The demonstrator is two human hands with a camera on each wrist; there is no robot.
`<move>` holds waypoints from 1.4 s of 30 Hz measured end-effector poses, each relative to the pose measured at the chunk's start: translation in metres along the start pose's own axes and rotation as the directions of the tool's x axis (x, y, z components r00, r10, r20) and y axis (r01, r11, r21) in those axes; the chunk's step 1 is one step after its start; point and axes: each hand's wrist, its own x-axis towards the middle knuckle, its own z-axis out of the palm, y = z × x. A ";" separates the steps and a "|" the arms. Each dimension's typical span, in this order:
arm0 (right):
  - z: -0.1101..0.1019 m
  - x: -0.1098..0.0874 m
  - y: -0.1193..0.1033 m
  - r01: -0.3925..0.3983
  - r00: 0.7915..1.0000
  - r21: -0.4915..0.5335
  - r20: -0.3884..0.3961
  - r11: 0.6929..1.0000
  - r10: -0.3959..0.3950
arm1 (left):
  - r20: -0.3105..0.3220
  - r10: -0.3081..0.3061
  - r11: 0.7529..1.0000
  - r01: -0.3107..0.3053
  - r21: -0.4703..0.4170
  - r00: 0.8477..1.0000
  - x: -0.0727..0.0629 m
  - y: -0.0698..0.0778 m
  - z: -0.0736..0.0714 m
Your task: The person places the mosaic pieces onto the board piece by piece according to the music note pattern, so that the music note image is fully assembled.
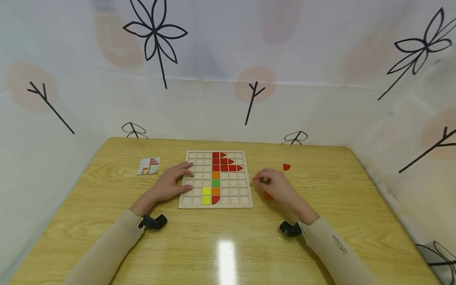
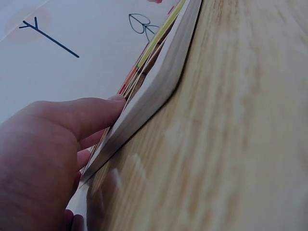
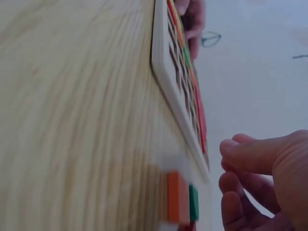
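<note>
A wooden grid board lies mid-table with flat coloured pieces set in it: red squares and pointed red pieces at the top, orange squares, a green square, two yellow squares and a red quarter-circle. My left hand rests on the board's left edge, thumb and fingers spread over the rim. To the right of the board hovers my right hand, fingers loosely bent, nothing visible between them. Under it sit loose pieces, an orange block and a green block, partly hidden in the head view.
A small printed pattern card lies left of the board. One red quarter-circle piece sits apart, beyond the right hand. A patterned white cloth rises behind the wooden table.
</note>
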 end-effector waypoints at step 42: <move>-0.018 -0.031 0.014 0.017 0.996 -0.097 0.088 0.995 -0.008 | -0.004 0.014 1.000 -0.014 0.009 1.000 0.000 -0.003 0.002</move>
